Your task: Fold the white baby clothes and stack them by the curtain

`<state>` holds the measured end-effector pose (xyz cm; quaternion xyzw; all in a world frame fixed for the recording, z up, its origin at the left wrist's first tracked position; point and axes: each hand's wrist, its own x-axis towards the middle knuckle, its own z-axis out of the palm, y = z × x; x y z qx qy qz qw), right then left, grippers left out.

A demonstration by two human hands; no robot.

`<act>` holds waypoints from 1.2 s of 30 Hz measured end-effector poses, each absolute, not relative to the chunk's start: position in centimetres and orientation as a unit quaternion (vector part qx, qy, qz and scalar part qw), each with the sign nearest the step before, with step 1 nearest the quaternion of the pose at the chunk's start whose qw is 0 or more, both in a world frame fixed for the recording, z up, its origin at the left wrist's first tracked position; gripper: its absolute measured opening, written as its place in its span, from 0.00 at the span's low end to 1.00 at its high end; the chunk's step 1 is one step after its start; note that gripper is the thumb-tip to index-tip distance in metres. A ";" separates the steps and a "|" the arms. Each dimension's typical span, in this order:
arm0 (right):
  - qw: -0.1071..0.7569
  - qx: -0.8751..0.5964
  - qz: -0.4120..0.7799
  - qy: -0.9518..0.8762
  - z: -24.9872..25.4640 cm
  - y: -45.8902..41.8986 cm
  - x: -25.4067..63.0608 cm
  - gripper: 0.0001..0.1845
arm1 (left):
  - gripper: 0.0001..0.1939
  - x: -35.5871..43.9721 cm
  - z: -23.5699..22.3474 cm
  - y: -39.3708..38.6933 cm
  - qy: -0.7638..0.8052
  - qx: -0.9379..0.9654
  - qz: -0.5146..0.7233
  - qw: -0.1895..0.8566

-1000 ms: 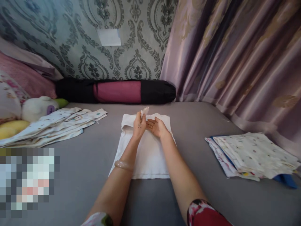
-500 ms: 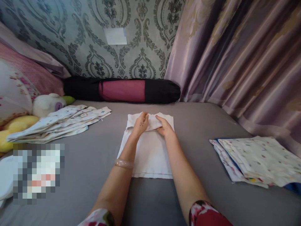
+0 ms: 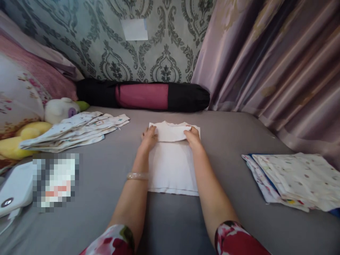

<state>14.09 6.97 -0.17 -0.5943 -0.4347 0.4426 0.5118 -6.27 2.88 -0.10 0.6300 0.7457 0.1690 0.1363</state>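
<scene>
A white shirt [image 3: 172, 166] lies flat on the grey bedsheet in front of me, its far part turned over into a band with what looks like a neckline at the far edge. My left hand [image 3: 150, 136] is at the left end of that band, fingers curled round its edge. At the right end, my right hand [image 3: 192, 136] pinches the band between thumb and fingers. A pale bangle [image 3: 137, 176] circles my left wrist.
Printed cloths [image 3: 79, 131] lie at the left by a plush toy [image 3: 60, 110]. A white power bank [image 3: 18, 189] with a cable sits nearer, beside a blurred-out item. More folded cloths [image 3: 294, 180] lie right. A black and pink roll [image 3: 143, 95] lines the wall.
My hands have moved apart from the middle of the band to its two ends. The band now lies straighter across the shirt. The view has shifted slightly.
</scene>
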 end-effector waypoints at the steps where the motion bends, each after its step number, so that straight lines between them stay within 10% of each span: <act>1: 0.486 -0.617 0.407 -0.465 -0.2 6.9 14.3 0.25 | 0.30 -6.3 -0.2 2.9 0.750 0.627 0.163 0.137; 14: 0.220 -0.730 0.141 -0.631 1.4 4.4 14.5 0.19 | 0.28 -6.8 -1.3 2.9 0.767 0.617 0.148 0.102; 36: 0.237 -0.693 0.108 -0.672 3.2 3.3 13.8 0.22 | 0.30 -6.3 1.2 3.4 0.724 0.688 0.036 0.026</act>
